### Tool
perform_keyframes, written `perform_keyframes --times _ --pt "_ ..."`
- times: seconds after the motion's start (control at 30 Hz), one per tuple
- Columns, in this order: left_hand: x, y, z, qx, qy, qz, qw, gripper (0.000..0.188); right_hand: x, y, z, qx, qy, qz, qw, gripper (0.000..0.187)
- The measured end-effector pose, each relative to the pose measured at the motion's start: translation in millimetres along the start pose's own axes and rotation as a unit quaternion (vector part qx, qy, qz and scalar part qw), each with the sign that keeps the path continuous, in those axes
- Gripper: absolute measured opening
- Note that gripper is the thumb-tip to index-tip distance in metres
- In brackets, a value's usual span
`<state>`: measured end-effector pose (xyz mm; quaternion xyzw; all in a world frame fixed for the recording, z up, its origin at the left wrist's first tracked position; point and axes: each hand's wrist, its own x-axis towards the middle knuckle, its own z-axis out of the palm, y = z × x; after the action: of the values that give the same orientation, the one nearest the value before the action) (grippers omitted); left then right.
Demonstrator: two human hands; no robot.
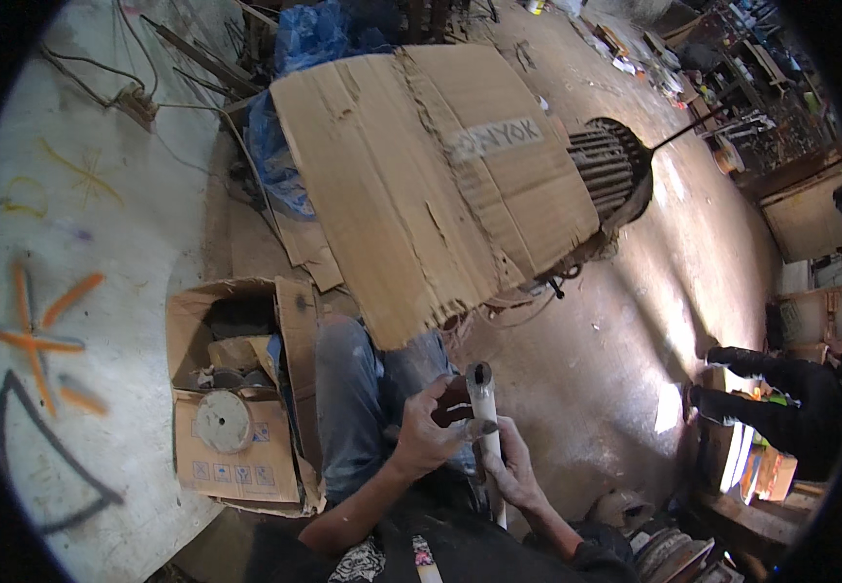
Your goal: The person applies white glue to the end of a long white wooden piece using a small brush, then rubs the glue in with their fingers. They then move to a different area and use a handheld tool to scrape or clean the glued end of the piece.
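Note:
In front of my lap stands a pale, slender tube-like piece (486, 413), nearly upright, with a dark hole at its top end. My right hand (508, 464) is closed round its lower part from the right. On the other side my left hand (428, 432) is closed, its fingers bent toward the tube. A reddish-brown flat piece (453, 400) shows between my left thumb and fingers, close against the tube; its kind is not clear. Beyond my knees a large cardboard sheet (431, 175) lies over a machine with a ribbed, motor-like end (607, 163).
An open cardboard box (236, 389) holding discs and scraps stands at my left, beside a painted wall (71, 243). Blue plastic sheeting (314, 39) lies behind the cardboard sheet. A person's dark-clothed legs (771, 389) show at the right. Metal parts (669, 554) lie at lower right.

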<state>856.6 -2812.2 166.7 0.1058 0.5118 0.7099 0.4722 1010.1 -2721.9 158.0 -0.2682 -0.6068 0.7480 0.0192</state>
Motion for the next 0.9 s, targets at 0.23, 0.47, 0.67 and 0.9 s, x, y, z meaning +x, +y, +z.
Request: perform_keyframes --times 0.23,0.47,0.67,0.9 --pt "39.3 -26.2 -9.4 0.032 0.176 0.061 0.982 0.024 45.2 3.4 17.4 -0.136 0.066 0.045 0.988 0.047" --pt "56.3 -17.1 -14.6 0.043 0.183 0.061 0.98 0.028 64.1 -3.1 14.0 -0.151 0.072 0.018 0.986 0.053" --pt "64.2 -24.0 -26.5 0.101 0.18 0.052 0.977 0.028 73.1 -1.1 13.0 -0.164 0.08 0.05 0.982 0.057" --pt "66.6 -23.0 -24.0 0.025 0.188 0.035 0.981 0.019 74.7 -1.9 8.5 -0.174 0.051 0.057 0.982 0.053"
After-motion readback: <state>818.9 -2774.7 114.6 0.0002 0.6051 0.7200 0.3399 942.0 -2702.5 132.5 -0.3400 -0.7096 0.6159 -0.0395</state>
